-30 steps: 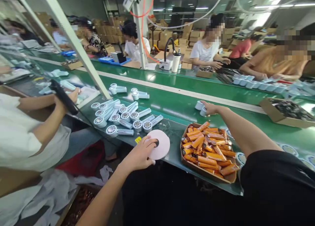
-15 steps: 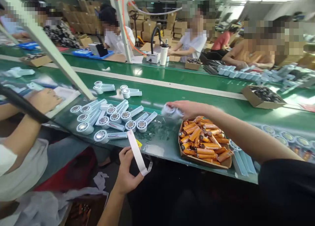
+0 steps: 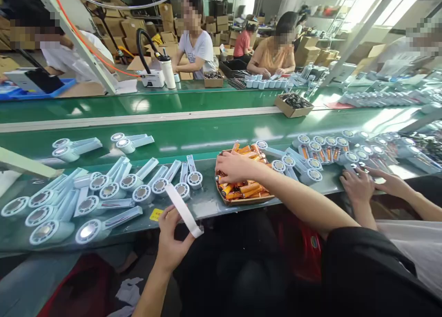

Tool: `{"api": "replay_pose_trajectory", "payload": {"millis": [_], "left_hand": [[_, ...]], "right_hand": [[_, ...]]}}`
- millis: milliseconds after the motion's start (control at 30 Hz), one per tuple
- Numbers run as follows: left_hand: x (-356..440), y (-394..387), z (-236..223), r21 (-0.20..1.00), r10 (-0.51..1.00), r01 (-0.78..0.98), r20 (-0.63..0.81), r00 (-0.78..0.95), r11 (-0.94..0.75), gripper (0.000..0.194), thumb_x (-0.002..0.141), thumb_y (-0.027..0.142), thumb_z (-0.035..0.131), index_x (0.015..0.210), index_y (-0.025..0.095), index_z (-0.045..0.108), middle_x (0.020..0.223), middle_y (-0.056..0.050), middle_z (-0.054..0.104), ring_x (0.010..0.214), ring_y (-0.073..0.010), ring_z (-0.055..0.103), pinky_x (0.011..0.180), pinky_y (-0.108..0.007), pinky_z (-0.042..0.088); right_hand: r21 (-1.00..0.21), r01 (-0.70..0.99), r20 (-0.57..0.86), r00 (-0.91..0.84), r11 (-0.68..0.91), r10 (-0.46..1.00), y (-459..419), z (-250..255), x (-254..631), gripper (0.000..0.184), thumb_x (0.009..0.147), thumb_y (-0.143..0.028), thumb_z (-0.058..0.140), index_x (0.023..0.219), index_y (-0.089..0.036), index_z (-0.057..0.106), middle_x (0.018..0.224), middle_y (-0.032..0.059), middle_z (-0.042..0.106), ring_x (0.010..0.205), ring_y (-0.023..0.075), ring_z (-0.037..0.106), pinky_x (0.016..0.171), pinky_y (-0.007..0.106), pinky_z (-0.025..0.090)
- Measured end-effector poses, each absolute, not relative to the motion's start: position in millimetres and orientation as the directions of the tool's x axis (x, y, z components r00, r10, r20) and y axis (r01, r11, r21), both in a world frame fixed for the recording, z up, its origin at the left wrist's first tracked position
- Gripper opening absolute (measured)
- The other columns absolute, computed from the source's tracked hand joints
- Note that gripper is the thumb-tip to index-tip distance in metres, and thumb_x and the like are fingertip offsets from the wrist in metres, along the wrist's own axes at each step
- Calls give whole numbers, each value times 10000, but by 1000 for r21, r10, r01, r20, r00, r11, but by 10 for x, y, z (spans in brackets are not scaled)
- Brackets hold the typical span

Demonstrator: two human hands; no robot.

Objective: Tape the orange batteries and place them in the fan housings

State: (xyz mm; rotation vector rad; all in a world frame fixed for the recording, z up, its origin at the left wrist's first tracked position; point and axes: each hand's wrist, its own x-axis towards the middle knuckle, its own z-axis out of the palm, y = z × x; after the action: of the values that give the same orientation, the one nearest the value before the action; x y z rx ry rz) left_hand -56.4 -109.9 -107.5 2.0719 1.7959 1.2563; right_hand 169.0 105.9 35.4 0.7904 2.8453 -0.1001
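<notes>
My left hand (image 3: 171,242) is closed round a flat white roll of tape (image 3: 183,210), held edge-on just in front of the bench edge. My right hand (image 3: 234,166) reaches across to a cardboard tray (image 3: 241,199) full of orange batteries (image 3: 246,188); its fingers curl down over the batteries, and what they hold is hidden. Left of the tray lie several white handheld fan shells (image 3: 138,188), handles pointing away from me.
More fan shells with batteries (image 3: 319,153) lie right of the tray, where a co-worker's hands (image 3: 359,183) rest. The green conveyor belt (image 3: 193,135) runs behind. Across it, people sit at work beside a box of dark parts (image 3: 293,104) and a white machine (image 3: 154,77).
My view has swung right. My right hand came back from the belt, where it held small white parts, to the battery tray. My left hand turned the tape roll edge-on and keeps holding it.
</notes>
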Motion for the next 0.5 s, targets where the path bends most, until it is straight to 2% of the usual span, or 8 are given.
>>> {"api": "replay_pose_trajectory", "payload": {"millis": [100, 167, 233, 300, 367, 433, 500], "left_hand": [[-391, -1058, -1228, 506, 807, 811, 586, -74, -292, 550, 892, 352, 745, 1406, 252, 577, 1257, -133, 696, 1301, -382, 588, 1092, -616, 514], [-345, -1091, -1341, 422, 766, 880, 633, -114, -218, 548, 864, 406, 771, 1362, 239, 614, 1202, -142, 719, 1261, -410, 607, 1099, -663, 480], [-392, -1156, -1440, 353, 729, 930, 663, -169, -106, 538, 863, 466, 770, 1328, 234, 628, 1168, -147, 725, 1247, -420, 612, 1097, -683, 471], [-509, -1219, -1486, 327, 698, 945, 680, -225, -13, 538, 897, 506, 731, 1343, 230, 609, 1165, -147, 718, 1279, -412, 601, 1087, -663, 495], [-646, -1235, -1461, 333, 691, 943, 677, -253, 19, 535, 933, 507, 689, 1370, 218, 581, 1180, -147, 712, 1346, -406, 571, 1085, -635, 516], [-749, -1183, -1385, 335, 705, 942, 671, -230, -12, 516, 943, 480, 686, 1371, 214, 574, 1196, -145, 711, 1387, -406, 553, 1100, -631, 513], [-778, -1098, -1287, 319, 700, 945, 692, -178, -75, 509, 926, 432, 726, 1369, 229, 579, 1203, -139, 716, 1385, -406, 563, 1117, -637, 503]], "right_hand": [[-54, 609, -83, -792, 791, 604, 849, 61, 1832, 304, 1019, -405, 639, 1146, -196, 820, 1335, 180, 692, 1259, 382, 571, 1036, 534, 477], [-184, 645, 0, -754, 741, 657, 806, -129, 1859, 256, 1016, -370, 638, 1082, -216, 832, 1339, 160, 709, 1273, 389, 564, 1081, 590, 440], [-395, 620, 105, -703, 678, 704, 857, -242, 1893, 230, 1014, -342, 622, 1066, -228, 815, 1336, 142, 729, 1291, 391, 569, 1121, 644, 405], [-669, 477, 190, -631, 570, 752, 943, -263, 1961, 258, 1034, -379, 577, 1136, -240, 768, 1304, 130, 748, 1258, 359, 617, 1115, 633, 445], [-894, 220, 215, -551, 389, 806, 976, -216, 2061, 304, 1044, -484, 556, 1182, -255, 703, 1209, 106, 771, 1136, 301, 690, 1031, 556, 545], [-985, -46, 169, -488, 167, 856, 921, -150, 2153, 357, 1014, -593, 584, 1169, -277, 644, 1101, 62, 774, 985, 249, 731, 908, 478, 613], [-974, -223, 78, -465, -31, 882, 810, -116, 2203, 398, 979, -649, 614, 1157, -293, 606, 1011, 25, 752, 876, 219, 736, 803, 428, 634]]}}
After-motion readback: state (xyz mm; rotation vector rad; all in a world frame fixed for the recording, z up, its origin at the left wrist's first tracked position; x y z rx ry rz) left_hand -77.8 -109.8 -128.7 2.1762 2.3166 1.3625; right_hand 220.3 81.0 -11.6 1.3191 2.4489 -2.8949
